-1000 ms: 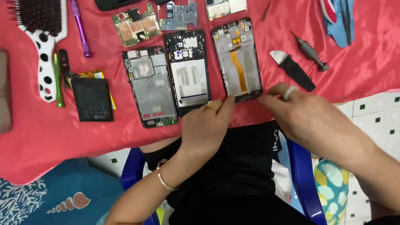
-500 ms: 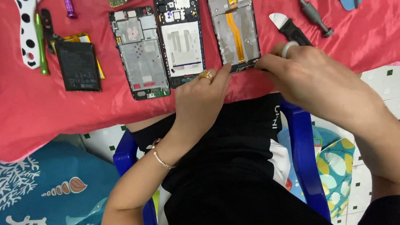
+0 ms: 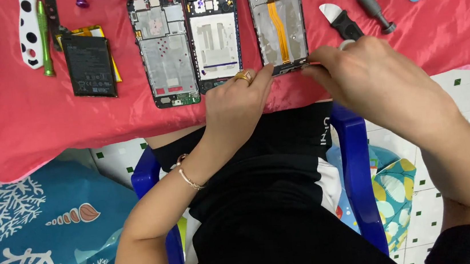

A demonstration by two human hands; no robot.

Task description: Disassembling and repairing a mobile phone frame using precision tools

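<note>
Both hands meet at the near end of an opened phone frame [image 3: 277,21] lying flat on the counter [image 3: 454,19], which is draped in shiny red satin cloth. The left hand [image 3: 237,100], with a gold ring on one finger, rests its fingertips against the frame's bottom left corner, fingers loosely curled, gripping nothing. The right hand [image 3: 376,78] pinches the frame's bottom right edge between thumb and fingertips; whether a small tool sits in that pinch cannot be told. The frame is a dark rectangle with an orange ribbon cable running down its middle. Just left of it lie two more stripped phone bodies, a black one [image 3: 214,33] and a grey metal one [image 3: 163,50], side by side. Farther left sits a flat black battery [image 3: 89,65]. Beside the right hand lie a black-handled pry tool [image 3: 342,21] with a white blade and a small grey screwdriver [image 3: 371,5].
</note>
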